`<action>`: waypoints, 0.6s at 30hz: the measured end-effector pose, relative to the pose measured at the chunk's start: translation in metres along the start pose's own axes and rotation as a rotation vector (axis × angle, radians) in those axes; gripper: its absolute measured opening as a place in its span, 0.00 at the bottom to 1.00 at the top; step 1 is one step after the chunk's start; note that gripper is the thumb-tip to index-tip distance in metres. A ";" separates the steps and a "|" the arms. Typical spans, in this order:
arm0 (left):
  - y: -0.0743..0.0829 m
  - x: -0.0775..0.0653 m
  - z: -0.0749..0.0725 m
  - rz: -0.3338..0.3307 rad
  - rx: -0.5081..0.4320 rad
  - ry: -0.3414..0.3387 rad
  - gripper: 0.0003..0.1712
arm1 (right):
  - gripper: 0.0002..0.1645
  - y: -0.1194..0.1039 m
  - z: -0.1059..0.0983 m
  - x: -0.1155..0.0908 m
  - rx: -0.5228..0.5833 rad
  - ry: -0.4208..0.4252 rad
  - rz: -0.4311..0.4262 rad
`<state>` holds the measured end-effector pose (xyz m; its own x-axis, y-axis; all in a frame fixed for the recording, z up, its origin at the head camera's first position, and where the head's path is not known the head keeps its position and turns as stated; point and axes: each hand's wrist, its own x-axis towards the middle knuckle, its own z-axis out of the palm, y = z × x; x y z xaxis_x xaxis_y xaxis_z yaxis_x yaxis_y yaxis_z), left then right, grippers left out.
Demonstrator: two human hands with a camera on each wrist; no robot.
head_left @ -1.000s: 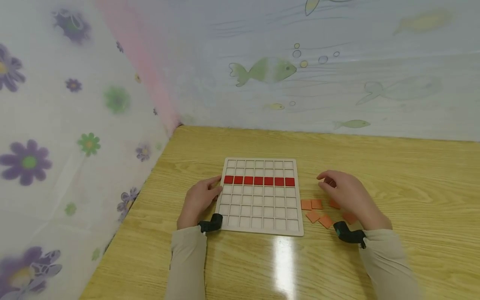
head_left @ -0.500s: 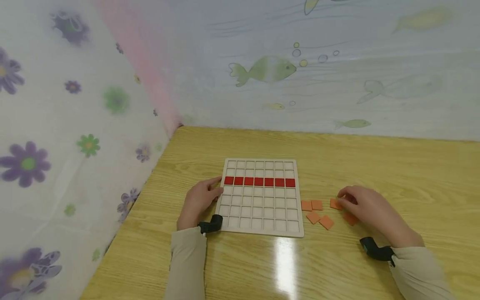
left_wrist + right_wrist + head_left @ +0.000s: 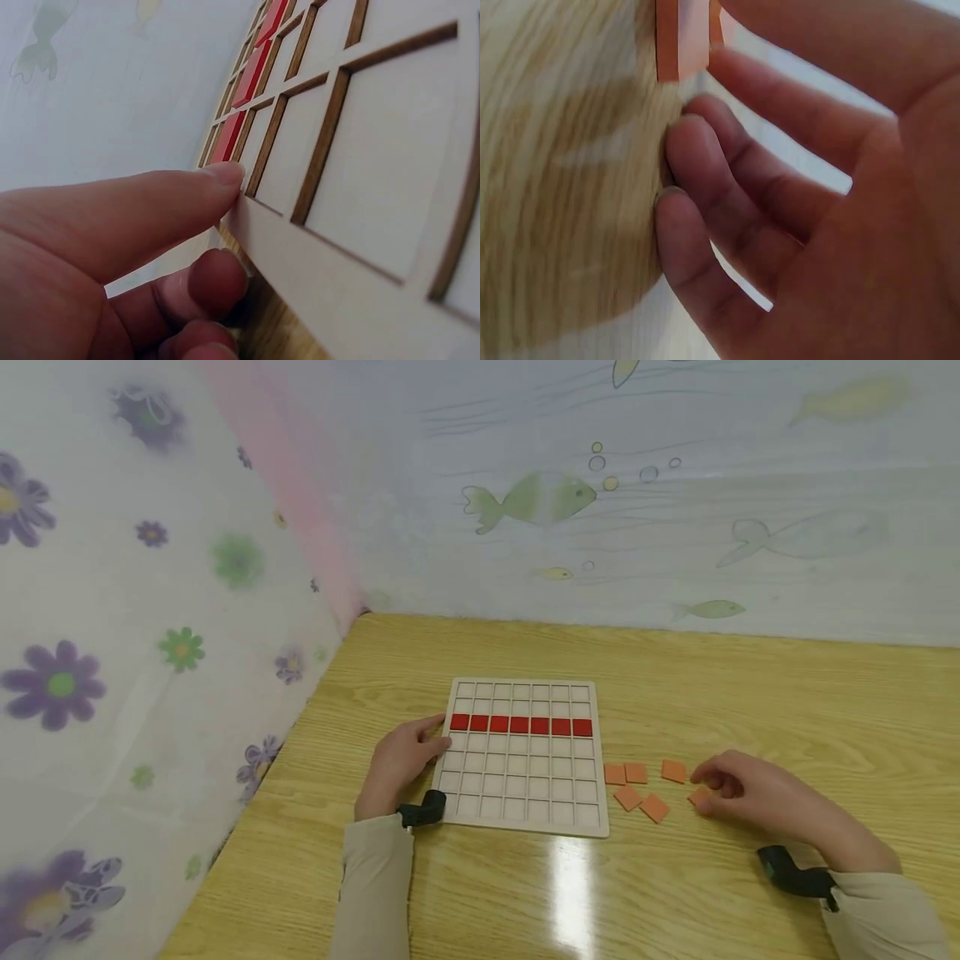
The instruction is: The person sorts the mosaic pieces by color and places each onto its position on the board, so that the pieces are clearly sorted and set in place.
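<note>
A pale wooden grid board lies on the table, with a row of red square tiles in its third row from the top. My left hand holds the board's left edge. In the left wrist view the thumb lies on the rim beside the red row, the other fingers bent below it. Right of the board, my right hand has thumb and forefinger at opposite edges of an orange square tile. In the right wrist view this tile stands close by the forefinger; the other fingers are loosely bent at the tabletop.
Several more orange tiles lie between the board and my right hand, among them one near the board's right edge and one further back. A painted wall borders the wood-grain table behind, a flowered wall on the left.
My right hand has moved right and toward me, from beside the board past one orange tile to the rightmost one. The left hand stays at the board's edge.
</note>
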<state>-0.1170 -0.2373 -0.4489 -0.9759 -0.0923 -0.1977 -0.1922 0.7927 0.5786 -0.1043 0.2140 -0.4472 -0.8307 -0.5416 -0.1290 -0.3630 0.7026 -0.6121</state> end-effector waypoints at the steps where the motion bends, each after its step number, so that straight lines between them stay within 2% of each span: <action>1: 0.000 0.000 0.000 -0.003 0.003 0.001 0.27 | 0.22 0.002 0.000 -0.001 0.010 -0.010 -0.016; 7: 0.001 0.000 0.000 -0.015 -0.010 -0.002 0.27 | 0.21 0.010 0.001 -0.004 0.029 -0.061 -0.048; 18: 0.003 -0.002 -0.001 -0.001 -0.011 0.010 0.27 | 0.19 0.010 0.001 -0.001 0.040 -0.044 -0.038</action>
<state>-0.1156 -0.2354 -0.4460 -0.9766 -0.0990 -0.1909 -0.1944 0.7861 0.5867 -0.1071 0.2209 -0.4542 -0.7967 -0.5881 -0.1389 -0.3762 0.6625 -0.6477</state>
